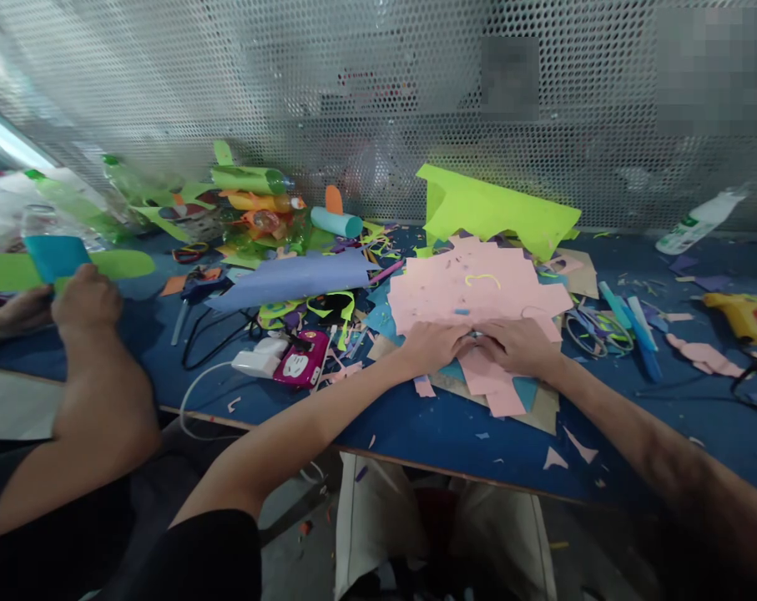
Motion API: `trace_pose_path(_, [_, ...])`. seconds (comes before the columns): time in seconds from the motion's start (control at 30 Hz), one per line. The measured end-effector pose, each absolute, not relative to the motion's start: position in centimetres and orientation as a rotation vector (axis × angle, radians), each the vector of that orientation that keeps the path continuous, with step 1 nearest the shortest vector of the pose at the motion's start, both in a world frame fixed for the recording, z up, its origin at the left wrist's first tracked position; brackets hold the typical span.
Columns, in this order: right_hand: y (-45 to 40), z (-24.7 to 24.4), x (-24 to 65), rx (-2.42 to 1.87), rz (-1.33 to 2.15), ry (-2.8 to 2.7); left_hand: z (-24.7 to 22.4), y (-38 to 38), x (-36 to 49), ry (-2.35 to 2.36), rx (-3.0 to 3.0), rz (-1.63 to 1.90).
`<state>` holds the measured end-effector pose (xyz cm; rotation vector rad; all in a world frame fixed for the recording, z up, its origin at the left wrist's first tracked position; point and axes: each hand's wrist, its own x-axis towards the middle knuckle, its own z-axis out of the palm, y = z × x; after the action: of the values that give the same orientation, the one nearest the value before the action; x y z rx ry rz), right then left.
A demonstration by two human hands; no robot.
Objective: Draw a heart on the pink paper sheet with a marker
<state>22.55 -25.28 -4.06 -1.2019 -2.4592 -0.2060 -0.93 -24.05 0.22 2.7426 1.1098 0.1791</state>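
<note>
1. The fingertips of the left hand (436, 345) and right hand (523, 344) are partly hidden where they meet over the near part of the pink paper sheet (459, 280); I cannot tell whether they pinch it or only press on it.
2. The near side of the sheet is hard to read: pink flaps show below the hands, but the wrists and fingers cover where they join.
3. Most of the sheet spreads beyond the grip, its notched edge farthest from the fingers; a yellow curl (483, 279) lies on top.
4. Under its near side, brown cardboard (544, 411) is mostly covered.
5. Behind the sheet stands a folded lime-green sheet (497, 209), its lower edge partly hidden.
6. Well right of the sheet, a yellow glue gun (738, 315) is cut off by the picture's edge.
7. Left of the sheet lies a violet-blue paper (290, 280); much farther left, a co-worker's hand (88, 302) is at a blue paper band (58, 255).
</note>
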Motion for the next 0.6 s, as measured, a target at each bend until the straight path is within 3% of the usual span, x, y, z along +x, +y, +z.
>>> trace_pose_path(0.6, [-26.23, -4.47, 22.51, -1.244, -0.358, -2.331, 0.48, -24.09, -0.92, 1.072, 2.765, 0.234])
